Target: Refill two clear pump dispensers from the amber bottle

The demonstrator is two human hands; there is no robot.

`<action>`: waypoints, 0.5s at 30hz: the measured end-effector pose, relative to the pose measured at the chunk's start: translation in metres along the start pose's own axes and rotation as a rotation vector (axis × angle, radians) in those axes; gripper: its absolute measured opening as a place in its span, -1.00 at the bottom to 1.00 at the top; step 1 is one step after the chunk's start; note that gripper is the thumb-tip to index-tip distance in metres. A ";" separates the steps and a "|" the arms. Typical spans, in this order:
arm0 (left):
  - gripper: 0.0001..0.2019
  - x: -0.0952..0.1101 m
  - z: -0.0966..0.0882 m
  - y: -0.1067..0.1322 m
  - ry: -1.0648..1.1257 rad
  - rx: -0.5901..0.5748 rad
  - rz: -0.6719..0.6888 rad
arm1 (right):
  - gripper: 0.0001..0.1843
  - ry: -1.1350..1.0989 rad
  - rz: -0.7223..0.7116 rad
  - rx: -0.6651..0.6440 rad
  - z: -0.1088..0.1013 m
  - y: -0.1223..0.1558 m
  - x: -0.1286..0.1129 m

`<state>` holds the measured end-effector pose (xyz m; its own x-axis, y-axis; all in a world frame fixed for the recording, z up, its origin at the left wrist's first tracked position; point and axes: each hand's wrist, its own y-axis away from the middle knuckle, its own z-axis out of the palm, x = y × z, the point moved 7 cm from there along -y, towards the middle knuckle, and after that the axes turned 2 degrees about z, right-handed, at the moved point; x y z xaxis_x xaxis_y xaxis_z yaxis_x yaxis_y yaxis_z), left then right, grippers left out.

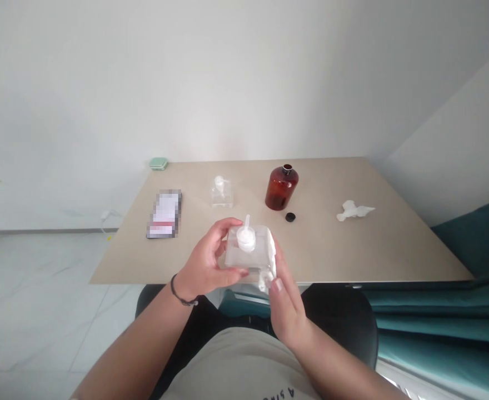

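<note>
Above the table's front edge, a clear square pump bottle (253, 256) with a white pump head (247, 239) is gripped by my left hand (206, 261), thumb and fingers on opposite sides. My right hand (287, 303) is closed on a crumpled white tissue (265, 279) and presses it along the bottle's right side. Some of the right fingers are hidden behind the tissue and bottle. Beyond my hands stands another clear pump bottle (221, 195) with a white top. To its right is an uncapped amber bottle (281, 190), with a black cap (290, 217) lying in front of it.
On the beige table (323, 250), a phone (165, 214) with a blurred screen lies at the left. A small green box (158, 163) sits at the back left corner. A crumpled tissue (353, 210) lies at the right. Teal curtains (469, 311) hang beside the table.
</note>
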<state>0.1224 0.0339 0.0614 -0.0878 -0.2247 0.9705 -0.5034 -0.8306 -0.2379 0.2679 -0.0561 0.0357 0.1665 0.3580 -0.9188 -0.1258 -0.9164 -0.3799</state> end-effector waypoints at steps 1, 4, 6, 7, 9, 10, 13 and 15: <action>-0.26 -0.001 0.001 0.001 -0.011 -0.003 -0.011 | -0.37 0.002 -0.040 -0.002 0.000 0.001 -0.004; -0.25 -0.002 0.004 0.004 -0.025 -0.020 -0.035 | -0.37 -0.004 -0.109 -0.021 -0.003 -0.005 -0.013; -0.25 -0.002 0.007 0.005 0.000 -0.050 -0.050 | -0.41 -0.028 -0.074 -0.027 -0.006 -0.016 -0.012; -0.24 -0.002 0.009 0.005 0.020 -0.069 -0.057 | -0.43 -0.051 -0.035 -0.020 -0.008 -0.022 -0.010; -0.23 -0.003 0.014 0.006 0.070 -0.096 -0.070 | -0.41 -0.109 0.054 0.010 -0.013 -0.033 -0.004; -0.22 -0.003 0.016 0.006 0.098 -0.101 -0.078 | -0.40 -0.135 0.093 0.027 -0.015 -0.038 -0.001; -0.15 -0.004 0.022 0.008 0.187 -0.081 -0.109 | -0.40 -0.151 0.175 0.071 -0.017 -0.050 0.003; -0.11 -0.005 0.025 0.008 0.231 -0.050 -0.106 | -0.44 -0.160 0.204 0.102 -0.016 -0.055 0.003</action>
<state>0.1407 0.0155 0.0541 -0.2235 -0.0105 0.9747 -0.5617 -0.8158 -0.1376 0.2908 -0.0075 0.0558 -0.0283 0.1989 -0.9796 -0.2397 -0.9528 -0.1865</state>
